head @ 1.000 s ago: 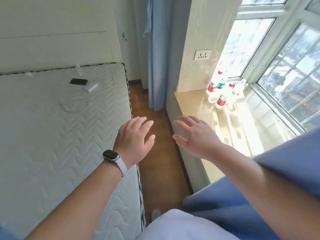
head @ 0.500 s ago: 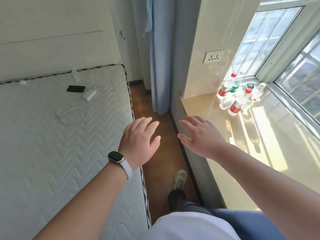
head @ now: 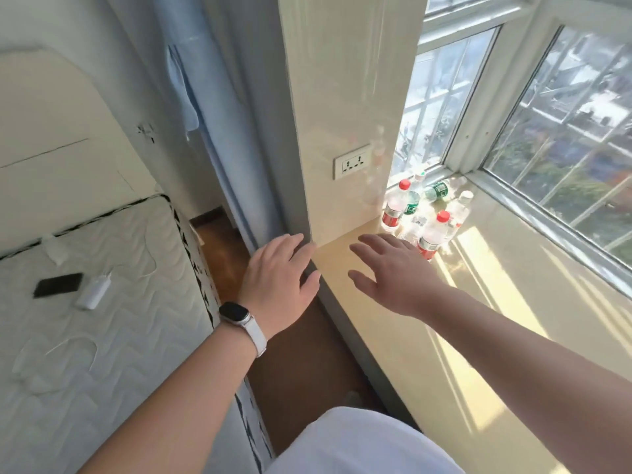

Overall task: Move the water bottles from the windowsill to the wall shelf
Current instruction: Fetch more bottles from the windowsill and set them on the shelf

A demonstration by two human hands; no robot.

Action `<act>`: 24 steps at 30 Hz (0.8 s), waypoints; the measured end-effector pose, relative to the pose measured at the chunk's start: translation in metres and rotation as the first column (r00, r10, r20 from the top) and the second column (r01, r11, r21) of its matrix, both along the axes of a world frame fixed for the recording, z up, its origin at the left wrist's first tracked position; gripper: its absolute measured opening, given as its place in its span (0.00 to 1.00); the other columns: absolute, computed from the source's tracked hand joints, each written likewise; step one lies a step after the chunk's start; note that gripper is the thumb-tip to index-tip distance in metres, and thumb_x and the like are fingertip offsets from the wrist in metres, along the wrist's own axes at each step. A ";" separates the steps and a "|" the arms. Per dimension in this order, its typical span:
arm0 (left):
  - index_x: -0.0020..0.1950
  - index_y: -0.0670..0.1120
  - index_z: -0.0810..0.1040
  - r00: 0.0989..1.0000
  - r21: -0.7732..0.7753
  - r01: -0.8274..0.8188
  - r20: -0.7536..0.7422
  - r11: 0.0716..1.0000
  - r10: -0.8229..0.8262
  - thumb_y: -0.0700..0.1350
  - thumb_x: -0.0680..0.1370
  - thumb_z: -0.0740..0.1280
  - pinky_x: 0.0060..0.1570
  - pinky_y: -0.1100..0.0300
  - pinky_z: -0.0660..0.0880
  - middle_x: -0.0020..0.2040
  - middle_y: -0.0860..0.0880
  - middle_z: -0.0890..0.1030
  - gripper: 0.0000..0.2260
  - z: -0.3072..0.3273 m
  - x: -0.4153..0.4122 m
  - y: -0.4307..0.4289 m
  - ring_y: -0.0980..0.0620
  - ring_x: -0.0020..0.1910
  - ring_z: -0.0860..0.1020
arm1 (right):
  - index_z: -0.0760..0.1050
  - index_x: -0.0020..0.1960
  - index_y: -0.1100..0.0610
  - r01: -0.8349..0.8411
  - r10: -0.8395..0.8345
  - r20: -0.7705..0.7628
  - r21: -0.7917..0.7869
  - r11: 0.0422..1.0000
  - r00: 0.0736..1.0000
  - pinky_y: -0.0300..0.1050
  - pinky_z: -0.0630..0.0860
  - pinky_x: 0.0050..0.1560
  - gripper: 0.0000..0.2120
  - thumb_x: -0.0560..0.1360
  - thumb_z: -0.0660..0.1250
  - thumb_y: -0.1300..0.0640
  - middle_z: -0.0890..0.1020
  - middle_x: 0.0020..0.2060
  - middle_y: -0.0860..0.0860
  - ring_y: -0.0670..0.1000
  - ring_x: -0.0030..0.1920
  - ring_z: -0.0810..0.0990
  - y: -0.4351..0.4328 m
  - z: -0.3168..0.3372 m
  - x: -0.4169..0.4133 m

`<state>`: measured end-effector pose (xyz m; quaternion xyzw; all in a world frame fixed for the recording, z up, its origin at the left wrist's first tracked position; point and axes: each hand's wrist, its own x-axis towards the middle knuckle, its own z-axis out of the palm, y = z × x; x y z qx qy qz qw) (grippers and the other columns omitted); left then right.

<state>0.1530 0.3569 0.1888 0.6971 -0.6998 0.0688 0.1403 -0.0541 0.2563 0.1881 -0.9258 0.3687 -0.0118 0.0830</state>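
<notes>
Several clear water bottles stand grouped at the far corner of the cream windowsill point(head: 496, 302). Two have red caps and red labels: one at the back left point(head: 395, 208), one in front point(head: 432, 236). A green-labelled bottle point(head: 437, 191) lies behind them and a clear one point(head: 458, 210) stands to the right. My right hand point(head: 393, 275) hovers open above the sill, fingers spread, just short of the front red-capped bottle. My left hand point(head: 280, 278), with a watch on its wrist, is open over the sill's left edge. No wall shelf is in view.
A mattress point(head: 102, 319) fills the left, with a black phone point(head: 58, 284), a white charger point(head: 94, 291) and cables on it. A narrow strip of brown floor point(head: 301, 364) runs between bed and sill. A blue curtain point(head: 219, 131) and a wall socket point(head: 352, 162) are ahead.
The view has swung right and closer to the window. Both open hands have advanced toward the bottles; my right hand is now above the sill near them.
</notes>
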 end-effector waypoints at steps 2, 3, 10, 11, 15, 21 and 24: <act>0.65 0.46 0.76 0.999 0.025 0.049 0.005 0.998 -0.049 0.53 0.77 0.64 0.60 0.45 0.72 0.63 0.43 0.78 0.19 0.002 -0.002 -0.030 0.42 0.64 0.74 | 0.68 0.72 0.52 0.053 -0.053 0.022 0.002 0.999 0.998 0.56 0.64 0.68 0.26 0.80 0.54 0.39 0.71 0.70 0.53 0.58 0.71 0.66 -0.019 0.003 -0.006; 0.66 0.47 0.75 0.997 0.038 0.072 -0.001 0.997 -0.072 0.53 0.77 0.63 0.61 0.45 0.71 0.64 0.44 0.77 0.19 0.002 -0.004 -0.042 0.42 0.65 0.73 | 0.67 0.72 0.52 0.081 -0.081 0.019 0.002 0.997 0.997 0.56 0.64 0.68 0.27 0.80 0.54 0.39 0.71 0.71 0.53 0.58 0.71 0.66 -0.026 0.004 -0.011; 0.65 0.45 0.77 0.970 0.069 0.242 -0.034 0.968 -0.241 0.50 0.77 0.68 0.62 0.44 0.70 0.66 0.42 0.76 0.18 -0.007 -0.003 -0.124 0.40 0.66 0.72 | 0.68 0.73 0.52 0.269 -0.268 -0.019 0.020 0.963 0.963 0.53 0.62 0.69 0.29 0.79 0.52 0.38 0.70 0.71 0.53 0.57 0.71 0.65 -0.067 -0.009 -0.026; 0.65 0.46 0.76 0.962 0.067 0.271 -0.040 0.960 -0.269 0.50 0.77 0.68 0.62 0.43 0.70 0.66 0.42 0.76 0.19 -0.010 -0.001 -0.137 0.40 0.66 0.73 | 0.68 0.72 0.52 0.301 -0.300 -0.017 0.019 0.954 0.954 0.52 0.61 0.69 0.28 0.79 0.53 0.38 0.70 0.71 0.53 0.57 0.71 0.65 -0.072 -0.012 -0.025; 0.66 0.46 0.75 0.918 0.088 0.394 -0.075 0.915 -0.388 0.51 0.76 0.68 0.62 0.44 0.70 0.66 0.43 0.76 0.19 -0.025 0.005 -0.194 0.41 0.66 0.72 | 0.69 0.72 0.53 0.413 -0.413 -0.036 0.003 0.911 0.910 0.51 0.61 0.68 0.27 0.79 0.57 0.39 0.71 0.71 0.53 0.57 0.71 0.66 -0.092 -0.018 -0.016; 0.63 0.45 0.78 0.798 0.056 0.594 -0.170 0.803 -0.578 0.48 0.74 0.71 0.59 0.45 0.71 0.63 0.43 0.78 0.19 -0.044 0.015 -0.265 0.41 0.64 0.74 | 0.73 0.68 0.56 0.617 -0.617 -0.016 -0.004 0.787 0.787 0.53 0.66 0.64 0.24 0.78 0.63 0.43 0.74 0.67 0.54 0.58 0.68 0.70 -0.114 -0.016 0.008; 0.62 0.43 0.80 0.717 -0.009 0.679 -0.209 0.734 -0.665 0.45 0.73 0.72 0.59 0.44 0.72 0.61 0.41 0.79 0.18 -0.053 0.019 -0.296 0.40 0.62 0.76 | 0.73 0.68 0.56 0.698 -0.698 -0.025 -0.015 0.716 0.715 0.54 0.66 0.64 0.23 0.78 0.63 0.43 0.74 0.66 0.54 0.58 0.68 0.70 -0.121 -0.018 0.018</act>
